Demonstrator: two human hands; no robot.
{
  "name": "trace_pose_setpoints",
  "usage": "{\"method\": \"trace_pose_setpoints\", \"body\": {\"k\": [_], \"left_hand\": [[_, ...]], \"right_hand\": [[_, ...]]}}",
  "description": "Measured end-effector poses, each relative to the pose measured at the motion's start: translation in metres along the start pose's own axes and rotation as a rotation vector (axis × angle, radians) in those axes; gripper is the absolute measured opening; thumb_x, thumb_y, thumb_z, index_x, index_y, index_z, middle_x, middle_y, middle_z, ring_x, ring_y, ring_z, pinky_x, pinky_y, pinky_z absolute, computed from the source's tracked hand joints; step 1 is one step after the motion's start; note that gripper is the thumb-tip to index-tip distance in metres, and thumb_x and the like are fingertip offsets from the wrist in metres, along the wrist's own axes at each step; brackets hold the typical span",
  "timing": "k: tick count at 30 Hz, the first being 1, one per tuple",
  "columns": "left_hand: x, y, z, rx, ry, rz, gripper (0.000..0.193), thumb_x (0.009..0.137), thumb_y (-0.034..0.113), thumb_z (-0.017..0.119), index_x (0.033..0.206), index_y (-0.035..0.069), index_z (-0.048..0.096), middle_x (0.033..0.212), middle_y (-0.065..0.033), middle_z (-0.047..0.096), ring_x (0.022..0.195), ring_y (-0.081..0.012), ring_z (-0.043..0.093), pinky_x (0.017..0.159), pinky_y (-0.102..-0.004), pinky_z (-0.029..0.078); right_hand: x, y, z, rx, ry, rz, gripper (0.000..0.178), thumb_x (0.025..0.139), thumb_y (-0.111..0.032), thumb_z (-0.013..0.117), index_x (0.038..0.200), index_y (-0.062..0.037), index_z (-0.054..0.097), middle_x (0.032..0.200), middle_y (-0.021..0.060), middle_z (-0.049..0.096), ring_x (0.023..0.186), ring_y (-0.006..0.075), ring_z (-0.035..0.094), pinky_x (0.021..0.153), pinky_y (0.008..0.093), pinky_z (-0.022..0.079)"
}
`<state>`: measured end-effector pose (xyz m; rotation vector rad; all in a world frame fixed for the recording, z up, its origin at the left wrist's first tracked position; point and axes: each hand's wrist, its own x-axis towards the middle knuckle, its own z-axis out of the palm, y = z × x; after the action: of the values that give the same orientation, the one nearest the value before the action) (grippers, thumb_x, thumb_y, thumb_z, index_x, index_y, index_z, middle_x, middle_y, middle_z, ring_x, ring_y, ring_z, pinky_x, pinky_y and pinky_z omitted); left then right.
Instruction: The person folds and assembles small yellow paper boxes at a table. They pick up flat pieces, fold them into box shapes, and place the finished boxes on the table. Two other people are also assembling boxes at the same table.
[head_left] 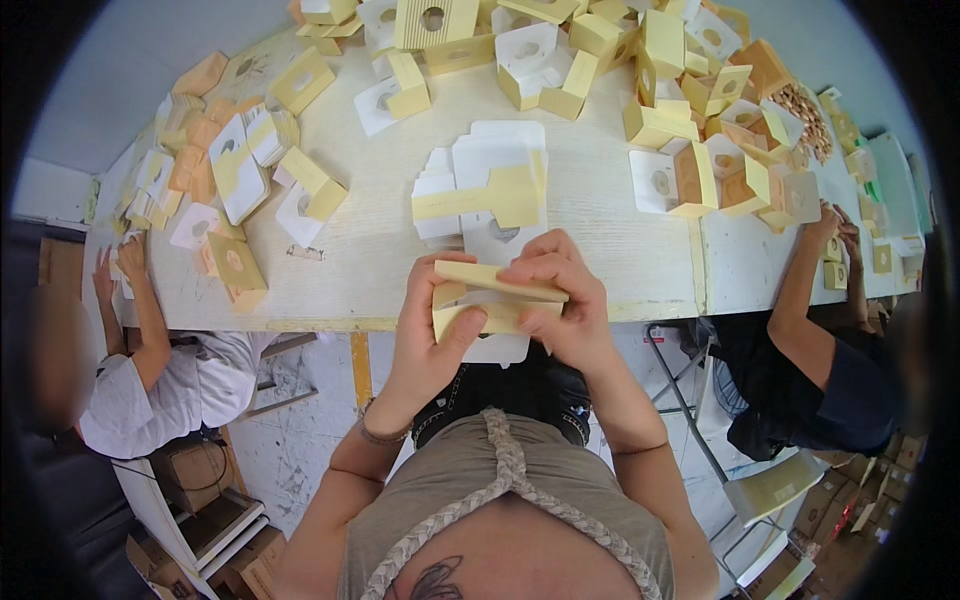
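Observation:
Between my two hands is a small yellow cardboard box [500, 318], partly folded, with a white inner flap hanging below it. My left hand [437, 318] grips its left end, thumb on the near panel. On the right end, my right hand [563, 300] has its fingers over the far panel and its thumb against the near one. Just beyond my hands lies a stack of flat white and yellow box blanks [480, 190] on the table.
Folded yellow boxes [650, 50] heap along the table's far side [590, 150]. More boxes and blanks [240, 160] lie at the left. Small brown pieces [803, 120] are piled far right. A co-worker sits on each side: a white sleeve [215, 375] left, a dark sleeve [855, 400] right.

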<state>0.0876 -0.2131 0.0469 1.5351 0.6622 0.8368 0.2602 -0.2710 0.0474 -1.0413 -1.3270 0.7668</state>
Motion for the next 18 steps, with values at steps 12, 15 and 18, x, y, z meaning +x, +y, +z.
{"method": "trace_pose_setpoints", "body": {"k": [12, 15, 18], "left_hand": [[-0.008, -0.013, 0.000, -0.118, -0.035, 0.182, 0.074, 0.080, 0.041, 0.068, 0.130, 0.006, 0.026, 0.124, -0.0150, 0.041, 0.115, -0.0241, 0.042, 0.095, -0.0361, 0.037], [-0.007, -0.015, -0.004, -0.025, -0.076, 0.190, 0.069, 0.082, 0.044, 0.065, 0.130, 0.006, 0.032, 0.123, -0.0154, 0.041, 0.114, -0.0249, 0.043, 0.095, -0.0359, 0.037], [-0.005, -0.013, -0.004, 0.030, -0.090, 0.184, 0.063, 0.084, 0.045, 0.061, 0.128, 0.005, 0.038, 0.121, -0.0159, 0.041, 0.113, -0.0257, 0.043, 0.095, -0.0357, 0.037]], "right_hand": [[0.015, -0.021, -0.015, 0.318, -0.150, 0.430, 0.022, 0.077, 0.007, 0.063, 0.097, -0.0009, 0.068, 0.111, 0.0121, 0.063, 0.099, 0.0167, 0.059, 0.086, 0.0275, 0.047], [0.018, -0.020, -0.017, 0.344, -0.142, 0.482, 0.021, 0.076, 0.009, 0.062, 0.094, 0.0009, 0.069, 0.109, 0.0132, 0.064, 0.098, 0.0165, 0.060, 0.085, 0.0275, 0.048], [0.022, -0.014, -0.021, 0.369, -0.156, 0.535, 0.021, 0.075, 0.009, 0.061, 0.094, 0.0020, 0.068, 0.110, 0.0140, 0.064, 0.099, 0.0167, 0.059, 0.085, 0.0277, 0.048]]}}
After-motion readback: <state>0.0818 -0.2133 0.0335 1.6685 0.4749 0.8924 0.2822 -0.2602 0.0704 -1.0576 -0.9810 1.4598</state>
